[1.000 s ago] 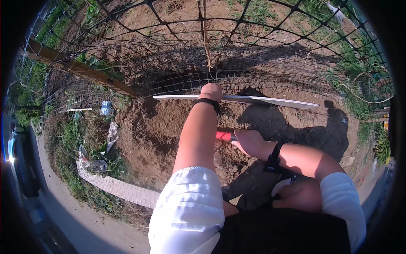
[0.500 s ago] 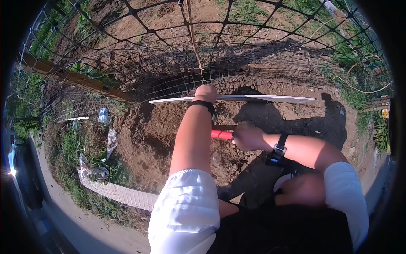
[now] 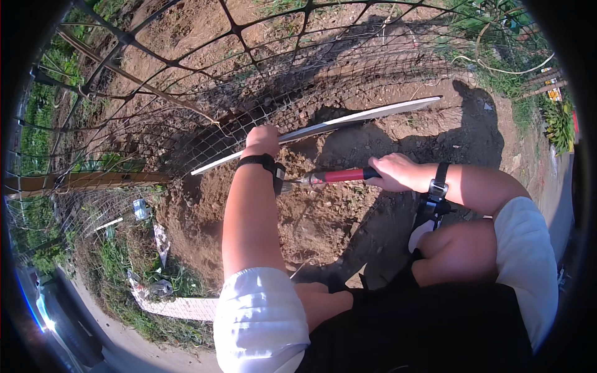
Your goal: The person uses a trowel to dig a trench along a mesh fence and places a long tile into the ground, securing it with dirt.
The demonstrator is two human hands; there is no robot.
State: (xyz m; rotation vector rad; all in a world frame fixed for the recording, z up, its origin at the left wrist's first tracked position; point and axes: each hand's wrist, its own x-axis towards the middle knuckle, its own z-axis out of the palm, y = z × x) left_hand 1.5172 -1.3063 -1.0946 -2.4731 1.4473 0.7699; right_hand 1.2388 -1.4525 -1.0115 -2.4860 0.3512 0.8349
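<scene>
A long, thin white board stands on edge in the dirt, slanting up to the right. My left hand is closed over its upper edge toward the left end. In my right hand is a red-handled tool with a black butt, held level and pointing left. Its metal end reaches to beside my left wrist, and the arm partly hides it, so its kind cannot be made out. Loose brown soil lies below the tool.
Black plastic mesh hangs close in front, over the board's far side. A wooden beam lies at the left. Litter and a pale edging strip border the grass. A dark car stands at the lower left.
The board has gone from nearly level to tilted in view, right end higher. My right hand and the red-handled tool have moved up and right, uncovering more of the tool.
</scene>
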